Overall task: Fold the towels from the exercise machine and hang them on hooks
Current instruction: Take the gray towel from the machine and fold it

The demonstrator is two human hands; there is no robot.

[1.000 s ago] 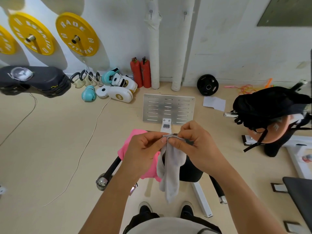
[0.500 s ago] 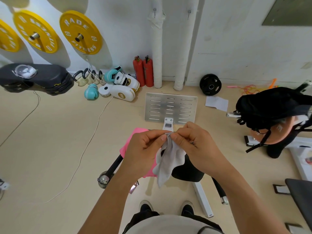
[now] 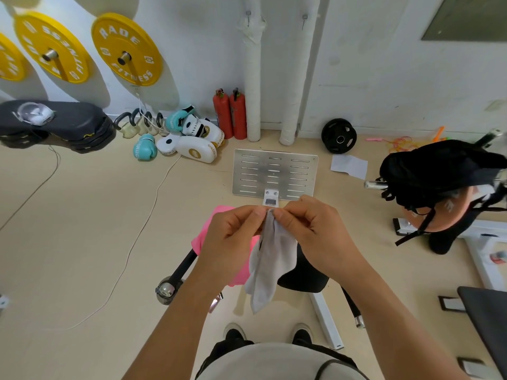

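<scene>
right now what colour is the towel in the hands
Light grey towel, head view.

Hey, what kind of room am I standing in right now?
Most likely a gym or home workout room: yellow weight plates hang on the wall, boxing gloves and kettlebells lie along the floor, and a black weight plate leans nearby.

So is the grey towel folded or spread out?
Folded or bunched, not spread: the grey towel hangs narrow from its top edge, pinched by left hand and right hand.

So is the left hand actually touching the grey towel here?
Touching. The head view shows the left hand pinching the grey towel at its top edge.
</scene>
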